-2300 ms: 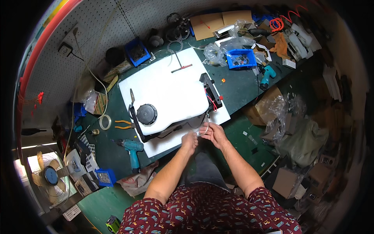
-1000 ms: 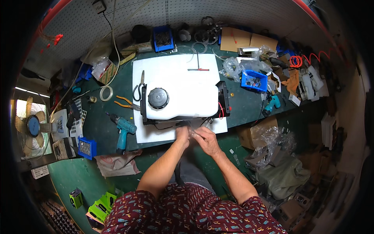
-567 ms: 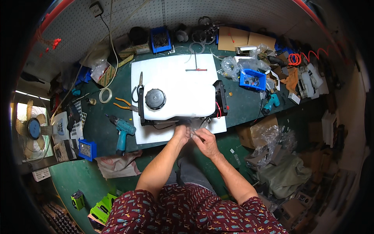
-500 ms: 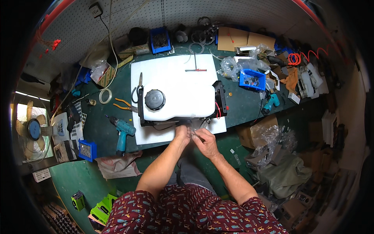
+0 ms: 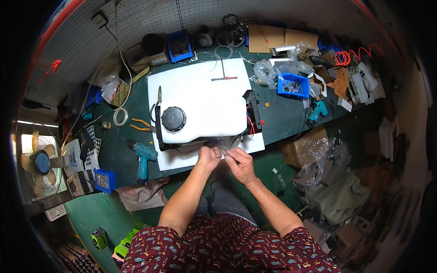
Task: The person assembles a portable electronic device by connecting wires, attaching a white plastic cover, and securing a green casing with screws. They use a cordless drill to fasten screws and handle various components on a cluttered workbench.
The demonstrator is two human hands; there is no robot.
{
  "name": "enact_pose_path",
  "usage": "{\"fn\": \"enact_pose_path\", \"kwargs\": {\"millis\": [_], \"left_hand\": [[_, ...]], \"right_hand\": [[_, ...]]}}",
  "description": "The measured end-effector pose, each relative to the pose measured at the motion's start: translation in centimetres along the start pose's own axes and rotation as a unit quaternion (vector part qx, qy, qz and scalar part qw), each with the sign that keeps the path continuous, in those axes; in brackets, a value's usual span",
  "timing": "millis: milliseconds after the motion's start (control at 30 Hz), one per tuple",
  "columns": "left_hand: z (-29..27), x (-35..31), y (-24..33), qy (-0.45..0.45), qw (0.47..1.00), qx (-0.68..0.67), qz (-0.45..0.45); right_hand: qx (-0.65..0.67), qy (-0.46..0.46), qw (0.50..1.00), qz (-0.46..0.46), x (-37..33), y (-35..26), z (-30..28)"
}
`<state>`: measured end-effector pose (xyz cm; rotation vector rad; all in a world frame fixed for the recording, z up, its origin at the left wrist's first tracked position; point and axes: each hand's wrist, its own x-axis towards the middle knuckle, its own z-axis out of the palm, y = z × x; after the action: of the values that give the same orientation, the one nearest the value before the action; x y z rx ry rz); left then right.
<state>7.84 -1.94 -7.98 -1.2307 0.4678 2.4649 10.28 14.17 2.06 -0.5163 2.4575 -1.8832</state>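
A white plastic tank (image 5: 216,113) with a black screw cap (image 5: 174,119) lies in a black frame on a white foam sheet (image 5: 200,75). Red wires (image 5: 251,125) show at its right end. Just off the tank's near side, my left hand (image 5: 210,157) is closed, its fingers curled by dark parts under the tank edge. Beside it my right hand (image 5: 241,165) pinches, fingertips almost touching the left ones. Something thin and pale seems to pass between them, too small to name. Pliers with orange handles (image 5: 143,124) and a teal cordless drill (image 5: 144,159) lie left of the tank.
On the foam's far part rests a T-handle tool (image 5: 224,78). Blue parts bins (image 5: 292,85) and clear plastic bags (image 5: 264,73) crowd the back right, near a second teal power tool (image 5: 317,113). A fan (image 5: 42,161) stands far left; a cardboard box (image 5: 314,141) sits below the bench.
The whole view has shifted and tilted slightly, with the bench items moving a little left. Both hands stay together at the tank's near edge, fingers still closed.
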Motion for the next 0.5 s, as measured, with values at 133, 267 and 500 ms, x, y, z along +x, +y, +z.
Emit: {"fn": "enact_pose_path", "kwargs": {"millis": [133, 267, 500], "left_hand": [[-0.3, -0.5, 0.5, -0.050, 0.999, 0.001, 0.013], [-2.1, 0.5, -0.7, -0.123, 0.992, 0.025, 0.006], [-1.5, 0.2, -2.7, -0.055, 0.991, 0.090, 0.087]], "right_hand": [[0.001, -0.002, 1.000, 0.004, 0.3, -0.2, -0.1], [0.003, 0.006, 1.000, 0.016, 0.0, 0.3, -0.3], [-0.017, 0.011, 0.999, 0.034, -0.8, 1.0, -1.3]]}}
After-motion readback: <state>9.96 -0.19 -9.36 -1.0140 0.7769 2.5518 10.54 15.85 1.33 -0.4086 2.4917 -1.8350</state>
